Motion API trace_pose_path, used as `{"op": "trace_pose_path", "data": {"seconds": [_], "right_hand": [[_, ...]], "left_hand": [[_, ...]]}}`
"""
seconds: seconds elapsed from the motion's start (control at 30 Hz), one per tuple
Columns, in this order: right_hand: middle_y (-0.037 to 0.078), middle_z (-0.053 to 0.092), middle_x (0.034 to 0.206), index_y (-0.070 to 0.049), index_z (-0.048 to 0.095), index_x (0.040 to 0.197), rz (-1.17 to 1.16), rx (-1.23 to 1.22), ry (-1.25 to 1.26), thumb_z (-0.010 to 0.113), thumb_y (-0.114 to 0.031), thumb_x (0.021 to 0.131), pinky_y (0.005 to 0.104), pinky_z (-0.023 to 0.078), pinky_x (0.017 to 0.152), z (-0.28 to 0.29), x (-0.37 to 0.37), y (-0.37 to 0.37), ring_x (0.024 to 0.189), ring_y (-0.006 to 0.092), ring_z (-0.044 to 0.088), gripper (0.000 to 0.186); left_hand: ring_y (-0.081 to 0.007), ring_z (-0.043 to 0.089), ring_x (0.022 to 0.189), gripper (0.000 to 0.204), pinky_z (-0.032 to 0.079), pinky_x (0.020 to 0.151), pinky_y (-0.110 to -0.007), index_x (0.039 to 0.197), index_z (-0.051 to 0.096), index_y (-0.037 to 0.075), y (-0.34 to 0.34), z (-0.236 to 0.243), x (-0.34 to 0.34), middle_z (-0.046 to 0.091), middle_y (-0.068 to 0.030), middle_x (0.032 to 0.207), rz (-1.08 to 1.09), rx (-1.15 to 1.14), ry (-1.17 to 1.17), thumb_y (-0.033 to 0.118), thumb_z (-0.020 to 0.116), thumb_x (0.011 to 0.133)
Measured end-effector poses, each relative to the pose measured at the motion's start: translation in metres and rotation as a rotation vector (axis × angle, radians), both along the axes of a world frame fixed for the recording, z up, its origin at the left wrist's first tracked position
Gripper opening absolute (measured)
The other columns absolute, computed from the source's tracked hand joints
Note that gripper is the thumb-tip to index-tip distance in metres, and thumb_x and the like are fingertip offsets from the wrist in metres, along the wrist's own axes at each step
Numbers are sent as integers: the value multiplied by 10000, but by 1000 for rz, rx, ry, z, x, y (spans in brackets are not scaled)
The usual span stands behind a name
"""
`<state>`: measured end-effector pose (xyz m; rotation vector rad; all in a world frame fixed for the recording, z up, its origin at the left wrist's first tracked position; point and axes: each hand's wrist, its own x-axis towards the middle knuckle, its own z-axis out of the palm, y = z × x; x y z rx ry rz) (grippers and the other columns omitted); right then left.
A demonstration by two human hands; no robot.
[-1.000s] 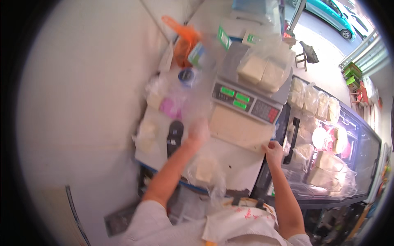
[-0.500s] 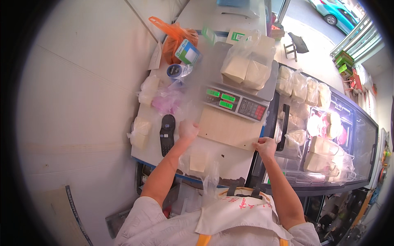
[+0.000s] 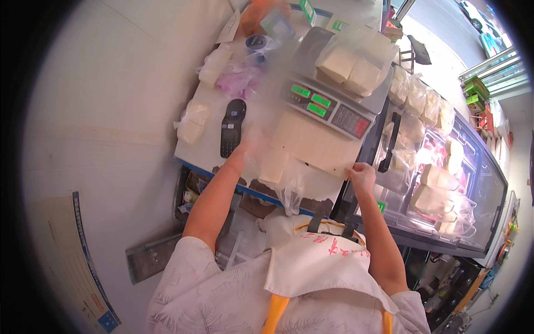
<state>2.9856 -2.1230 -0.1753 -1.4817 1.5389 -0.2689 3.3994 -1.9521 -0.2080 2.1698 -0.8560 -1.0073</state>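
My left hand [image 3: 250, 143] is blurred in a pale haze beside the black handheld device [image 3: 230, 133]; its fingers cannot be made out. My right hand [image 3: 360, 175] pinches the lower right corner of a pale thin board [image 3: 317, 145], which lies below a grey digital scale [image 3: 347, 119] with green displays. On the scale sit tofu-like cream blocks [image 3: 360, 78] in a clear bag. A smaller pale piece [image 3: 270, 170] lies near the board's lower left, and a crumpled clear bag [image 3: 292, 195] hangs at the table's front edge.
The white table [image 3: 194, 153] also carries bagged blocks [image 3: 192, 119], a pink bag [image 3: 236, 83] and an orange bag [image 3: 257, 14]. A dark-framed display case [image 3: 489, 200] with several bagged blocks stands at the right. Beyond are a folding chair [image 3: 417, 50] and cars outside.
The view has shifted, so the table and both hands appear higher in the picture. My right hand stays at the board's corner; my left hand stays beside the device, blurred.
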Motion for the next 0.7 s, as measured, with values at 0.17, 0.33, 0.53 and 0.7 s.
{"op": "trace_pose_path", "data": {"seconds": [0.17, 0.33, 0.53, 0.7], "right_hand": [[87, 793, 904, 50, 789, 1082, -59, 101, -105, 885, -82, 850, 300, 577, 692, -4, -10, -5, 737, 137, 703, 284], [83, 782, 899, 60, 774, 1088, -49, 132, -166, 886, -75, 856, 283, 564, 660, 5, -11, 4, 713, 124, 683, 291], [83, 778, 951, 40, 753, 1137, -13, 98, -112, 872, -105, 866, 306, 583, 729, -8, -24, 6, 806, 150, 714, 329], [37, 706, 981, 18, 679, 1214, -37, -268, -187, 849, -136, 911, 283, 548, 785, 74, -6, 6, 883, 131, 665, 380]], "left_hand": [[-153, 732, 678, 167, 596, 631, -303, 953, 790, -52, -16, 17, -12, 762, -86, 800, 104, -5, 217, -36, 845, 796], [-327, 791, 846, 268, 620, 806, -430, 881, 835, 71, -3, -7, 2, 802, -162, 875, -75, 37, -79, 211, 916, 668], [-289, 793, 848, 245, 608, 805, -390, 956, 829, 49, 1, 28, 0, 805, -157, 890, -56, 65, -85, 216, 857, 779], [-156, 733, 797, 193, 587, 762, -330, 1022, 783, -12, -49, 188, -33, 796, -80, 888, 17, -256, -269, 153, 793, 922]]}}
